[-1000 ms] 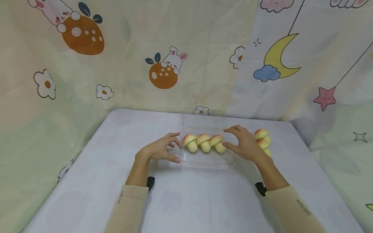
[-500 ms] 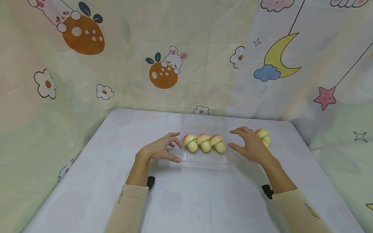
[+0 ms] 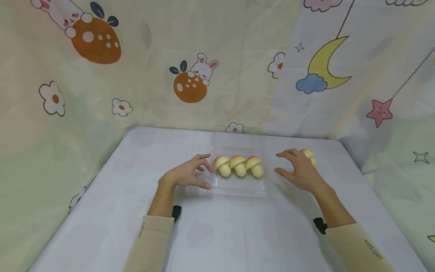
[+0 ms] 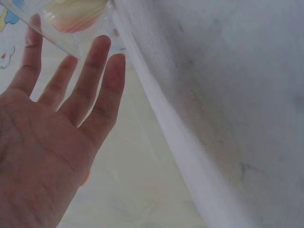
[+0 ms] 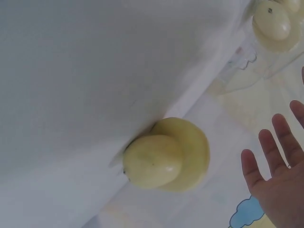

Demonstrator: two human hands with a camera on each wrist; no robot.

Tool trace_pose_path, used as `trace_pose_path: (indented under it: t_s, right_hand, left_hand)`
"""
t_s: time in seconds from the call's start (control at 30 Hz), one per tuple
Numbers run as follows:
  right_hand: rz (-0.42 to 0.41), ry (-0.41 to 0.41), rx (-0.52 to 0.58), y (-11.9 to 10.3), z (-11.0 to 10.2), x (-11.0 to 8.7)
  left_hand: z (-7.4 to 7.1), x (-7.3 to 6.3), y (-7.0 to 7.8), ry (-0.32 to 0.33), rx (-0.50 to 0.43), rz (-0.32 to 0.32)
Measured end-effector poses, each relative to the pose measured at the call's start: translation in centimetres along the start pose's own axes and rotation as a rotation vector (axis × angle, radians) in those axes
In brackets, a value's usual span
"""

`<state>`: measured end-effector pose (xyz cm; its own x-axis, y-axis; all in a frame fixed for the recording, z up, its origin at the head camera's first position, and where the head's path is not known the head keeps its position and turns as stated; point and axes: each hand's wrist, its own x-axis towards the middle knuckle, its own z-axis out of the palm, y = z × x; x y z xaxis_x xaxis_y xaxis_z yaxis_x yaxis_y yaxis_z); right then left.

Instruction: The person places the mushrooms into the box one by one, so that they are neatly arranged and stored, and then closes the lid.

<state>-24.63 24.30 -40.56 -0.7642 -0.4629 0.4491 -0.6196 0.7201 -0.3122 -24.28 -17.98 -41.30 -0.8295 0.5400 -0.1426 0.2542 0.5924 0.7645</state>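
Three pale yellow mushroom-shaped pieces (image 3: pixel 238 166) with reddish caps lie in a row inside a clear plastic box (image 3: pixel 238 187). My left hand (image 3: pixel 185 173) is at the box's left side, thumb and fingers spread; its fingertips come right up to the clear wall (image 4: pixel 53 39) in the left wrist view. My right hand (image 3: pixel 300 170) is just right of the box, thumb and fingers apart with nothing between them. Behind it shows a loose mushroom-shaped piece (image 3: pixel 308 155), partly hidden by the hand. In the right wrist view a loose piece (image 5: pixel 156 159) lies beside the right hand (image 5: pixel 282 183).
The box's clear lid (image 3: pixel 238 141) extends behind it toward the back of the table. A white cloth covers the table (image 3: pixel 217 234). Behind and at the sides hangs a curtain (image 3: pixel 146 56) printed with rabbits, flowers and a moon.
My right hand has moved right, away from the box, and now covers more of the loose pieces. My left hand and the three pieces in the box have stayed in place.
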Motion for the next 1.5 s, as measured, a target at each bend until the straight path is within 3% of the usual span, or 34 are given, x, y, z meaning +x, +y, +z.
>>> trace_pose_path:
  t_s: [0.43,0.7,0.87,1.13,1.5]
  right_hand:
    - [0.057,-0.012,-0.038,0.7,-1.1,-1.4]
    - [0.026,0.044,-0.046,1.5,-1.5,-1.9]
    - [0.072,0.056,-0.040,2.5,-1.4,-2.7]
    - [0.141,0.020,-0.022,3.4,-2.1,-3.6]
    - [0.276,-0.097,0.030,4.2,-2.7,-3.9]
  left_hand:
    - [0.1,0.3,0.0,-0.008,-0.003,0.001]
    - [0.2,0.3,-0.1,-0.010,-0.006,0.011]
    - [0.2,0.3,0.0,-0.010,-0.006,0.018]
    - [0.2,0.1,0.0,-0.011,0.004,0.012]
    - [-0.1,0.0,0.1,-0.001,0.000,0.005]
